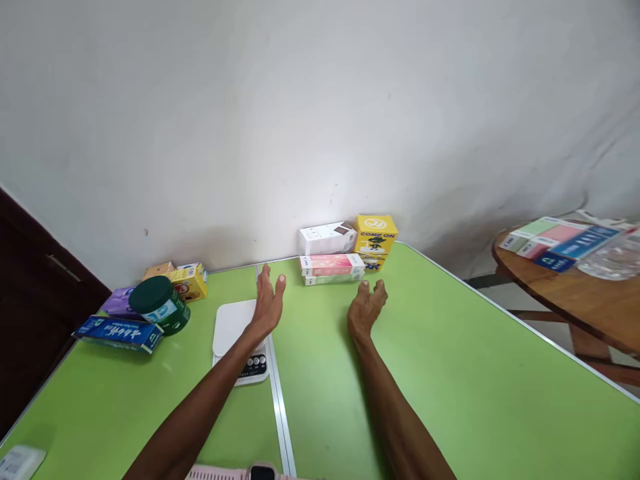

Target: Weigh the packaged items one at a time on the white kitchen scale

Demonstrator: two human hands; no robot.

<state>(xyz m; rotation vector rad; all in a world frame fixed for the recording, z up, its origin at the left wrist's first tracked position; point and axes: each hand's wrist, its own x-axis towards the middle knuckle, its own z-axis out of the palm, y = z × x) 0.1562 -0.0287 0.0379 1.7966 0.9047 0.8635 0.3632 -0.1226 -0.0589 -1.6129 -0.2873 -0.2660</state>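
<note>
My left hand is raised over the right side of a white kitchen scale, thumb apart from the fingers and nothing in it. Its forearm hides part of the scale, though some round buttons still show. Just in front of the stacked boxes is my right hand, also holding nothing, thumb and loosely bent fingers apart. Nearest to it lie a pink-and-white box on top of a pale green one. Behind them are a white box and yellow boxes reading "COME ON".
At the left stand a green lidded jar, a blue toothpaste box, a purple pack and a yellow box. A pink-strapped watch lies at the near edge. A wooden table at right bears flat cartons.
</note>
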